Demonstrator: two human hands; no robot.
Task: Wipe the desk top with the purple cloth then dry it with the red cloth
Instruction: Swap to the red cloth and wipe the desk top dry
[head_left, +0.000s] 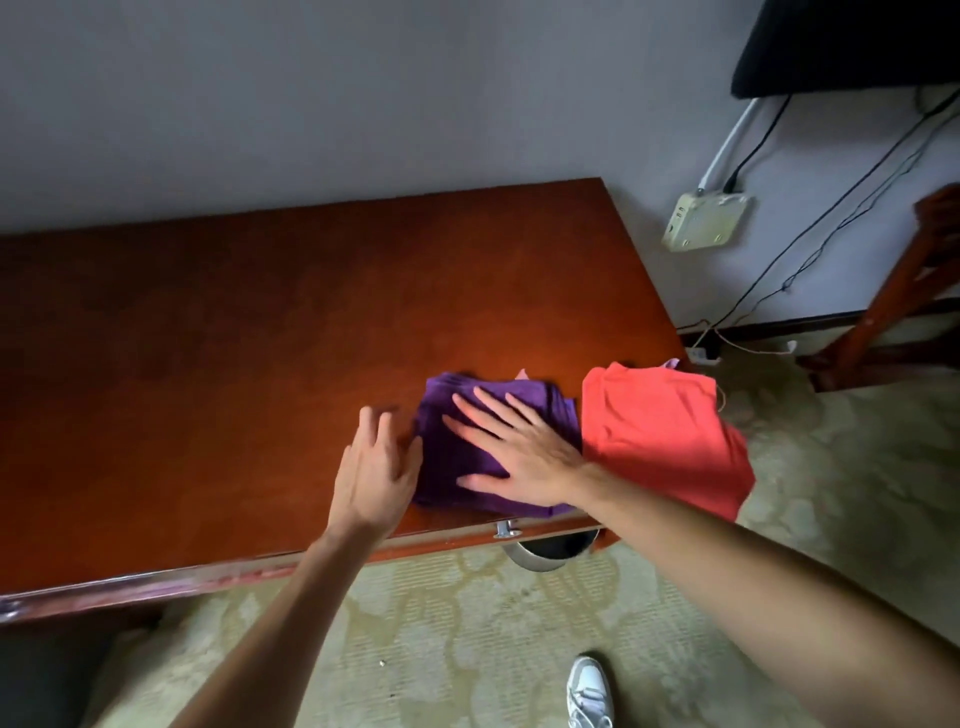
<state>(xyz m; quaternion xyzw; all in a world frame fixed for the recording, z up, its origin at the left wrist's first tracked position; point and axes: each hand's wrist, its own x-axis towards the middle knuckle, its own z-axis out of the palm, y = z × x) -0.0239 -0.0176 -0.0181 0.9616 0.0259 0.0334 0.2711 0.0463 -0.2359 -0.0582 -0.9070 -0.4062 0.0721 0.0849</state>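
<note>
The tabletop (260, 338) is reddish wood with a smooth, faintly glossy finish. The purple cloth (457, 467) and red cloth (660, 436) look soft and matt.

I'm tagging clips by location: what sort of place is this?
Probably a hotel room or a bedroom: a wooden desk against a plain wall, patterned carpet, and a dark screen mounted above trailing cables.

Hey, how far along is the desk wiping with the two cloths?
Just starting. The right hand presses flat on the folded purple cloth near the desk top's front right; the left hand is at its left edge. The red cloth lies untouched beside it, so drying remains.
</note>
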